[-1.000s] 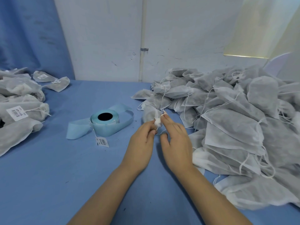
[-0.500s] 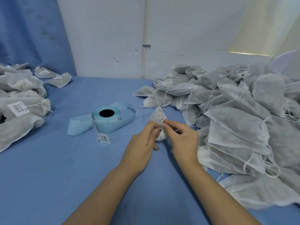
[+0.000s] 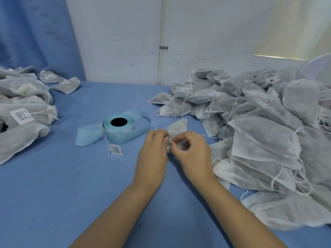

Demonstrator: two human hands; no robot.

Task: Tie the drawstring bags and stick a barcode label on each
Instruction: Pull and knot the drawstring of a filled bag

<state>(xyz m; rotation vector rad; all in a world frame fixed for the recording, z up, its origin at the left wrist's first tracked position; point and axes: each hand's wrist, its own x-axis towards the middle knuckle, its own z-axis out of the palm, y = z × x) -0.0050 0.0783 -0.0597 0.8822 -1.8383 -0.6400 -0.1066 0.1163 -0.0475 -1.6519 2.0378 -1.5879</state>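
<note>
On the blue-covered table (image 3: 53, 185), a label roll (image 3: 119, 124) sits between labelled bags (image 3: 25, 111) at left and a heap of bags (image 3: 268, 133) at right. Just right of the roll, the left hand (image 3: 152, 154) and right hand (image 3: 194, 154) meet, fingers curled, pinching the neck of a drawstring bag (image 3: 177, 127) lying on the table.

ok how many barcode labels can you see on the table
4. A loose label hanging off the roll; a left-edge label on a bag; two back-left labels. More may be hidden in the left pile or on the roll.
</note>
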